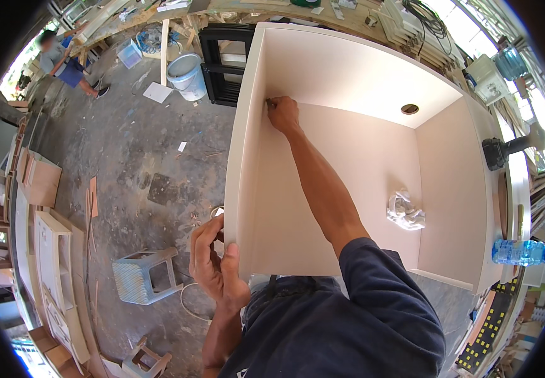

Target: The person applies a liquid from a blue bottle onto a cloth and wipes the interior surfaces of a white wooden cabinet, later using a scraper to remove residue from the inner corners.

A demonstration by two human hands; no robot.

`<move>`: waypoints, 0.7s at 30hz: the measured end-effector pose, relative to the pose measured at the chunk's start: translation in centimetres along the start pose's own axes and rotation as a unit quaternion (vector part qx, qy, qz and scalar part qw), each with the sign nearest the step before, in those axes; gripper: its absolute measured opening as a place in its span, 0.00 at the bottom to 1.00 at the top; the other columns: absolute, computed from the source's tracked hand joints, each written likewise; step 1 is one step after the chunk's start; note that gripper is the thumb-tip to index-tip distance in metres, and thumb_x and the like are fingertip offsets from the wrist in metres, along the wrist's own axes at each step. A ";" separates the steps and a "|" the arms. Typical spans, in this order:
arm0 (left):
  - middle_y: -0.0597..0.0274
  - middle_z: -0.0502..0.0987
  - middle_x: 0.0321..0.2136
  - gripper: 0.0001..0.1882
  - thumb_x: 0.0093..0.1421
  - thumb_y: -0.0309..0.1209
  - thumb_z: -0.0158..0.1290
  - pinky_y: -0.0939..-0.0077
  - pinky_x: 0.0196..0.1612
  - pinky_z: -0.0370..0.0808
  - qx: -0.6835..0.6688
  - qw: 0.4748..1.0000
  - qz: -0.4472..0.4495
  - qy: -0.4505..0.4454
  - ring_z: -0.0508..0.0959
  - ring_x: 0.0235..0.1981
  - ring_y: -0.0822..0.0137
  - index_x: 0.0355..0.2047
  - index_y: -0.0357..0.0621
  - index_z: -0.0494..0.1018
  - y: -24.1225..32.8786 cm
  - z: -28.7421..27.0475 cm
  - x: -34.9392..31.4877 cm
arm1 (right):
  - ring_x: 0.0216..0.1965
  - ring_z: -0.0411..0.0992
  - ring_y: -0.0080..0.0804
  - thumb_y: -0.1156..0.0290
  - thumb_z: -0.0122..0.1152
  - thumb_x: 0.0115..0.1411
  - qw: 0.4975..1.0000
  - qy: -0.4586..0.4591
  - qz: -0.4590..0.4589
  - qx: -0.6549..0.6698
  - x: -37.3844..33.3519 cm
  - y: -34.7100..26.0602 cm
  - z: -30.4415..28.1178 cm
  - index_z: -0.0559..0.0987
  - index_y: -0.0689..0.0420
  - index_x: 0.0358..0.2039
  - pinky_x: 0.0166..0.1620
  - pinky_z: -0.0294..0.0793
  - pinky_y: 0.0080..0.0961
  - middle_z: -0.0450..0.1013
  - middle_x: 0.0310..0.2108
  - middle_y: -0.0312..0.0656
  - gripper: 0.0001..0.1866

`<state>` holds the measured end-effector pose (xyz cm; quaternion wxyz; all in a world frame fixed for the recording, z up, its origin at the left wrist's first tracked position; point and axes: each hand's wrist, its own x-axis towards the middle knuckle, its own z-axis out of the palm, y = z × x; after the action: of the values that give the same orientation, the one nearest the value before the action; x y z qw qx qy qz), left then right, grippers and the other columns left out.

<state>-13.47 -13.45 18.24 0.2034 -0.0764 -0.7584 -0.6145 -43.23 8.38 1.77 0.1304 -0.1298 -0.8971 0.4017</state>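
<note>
A large open cabinet box with pale, smooth inner panels stands in front of me. My right hand reaches deep into it, to the far left inner corner. Its fingers are closed around a small dark piece, mostly hidden, pressed against the corner. My left hand is at the near end of the cabinet's left side panel, thumb against the panel edge and fingers curled on the outer side. Inside the cabinet, to the right, lies a crumpled clear plastic bag. A round hole pierces the far panel.
A cordless drill and a blue water bottle are right of the cabinet. Black frames and a white bucket stand beyond its left side. A plastic stool is at left. Another person stands far left.
</note>
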 end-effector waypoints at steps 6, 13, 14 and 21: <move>0.47 0.75 0.46 0.21 0.59 0.28 0.49 0.68 0.45 0.72 -0.006 1.000 -0.003 -0.002 0.74 0.41 0.61 0.51 0.28 0.72 0.0 0.1 0.0 | 0.38 0.78 0.53 0.72 0.60 0.57 0.998 -0.053 -0.023 0.015 1.1 0.6 -0.7 0.87 0.57 0.38 0.45 0.78 0.42 0.80 0.34 0.55 0.11; 0.48 0.75 0.46 0.21 0.59 0.27 0.48 0.70 0.43 0.71 -0.024 1.000 -0.014 -0.001 0.72 0.39 0.64 0.51 0.27 0.72 -0.2 0.1 -0.1 | 0.39 0.78 0.57 0.75 0.60 0.53 0.989 -0.147 -0.005 -0.007 0.1 -0.1 -2.0 0.86 0.60 0.34 0.45 0.79 0.43 0.79 0.35 0.58 0.09; 0.48 0.75 0.46 0.22 0.58 0.27 0.48 0.70 0.43 0.70 -0.026 1.000 -0.014 -0.002 0.72 0.39 0.64 0.51 0.27 0.72 -0.2 0.1 -0.1 | 0.39 0.78 0.57 0.75 0.60 0.53 0.989 -0.147 -0.003 -0.009 -0.3 -0.2 -2.1 0.86 0.60 0.34 0.45 0.79 0.43 0.79 0.35 0.58 0.09; 0.48 0.75 0.45 0.22 0.57 0.26 0.47 0.70 0.42 0.70 -0.012 1.000 -0.011 -0.009 0.72 0.38 0.63 0.51 0.27 0.72 0.1 0.2 0.2 | 0.36 0.78 0.59 0.76 0.58 0.52 0.991 -0.134 -0.007 0.018 -4.4 -1.1 -2.3 0.84 0.65 0.28 0.42 0.79 0.46 0.78 0.32 0.61 0.08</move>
<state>-13.62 -13.30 18.36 0.1891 -0.0764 -0.7534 -0.6252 -38.52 7.74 3.52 0.0140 -0.0660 -0.9001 0.4305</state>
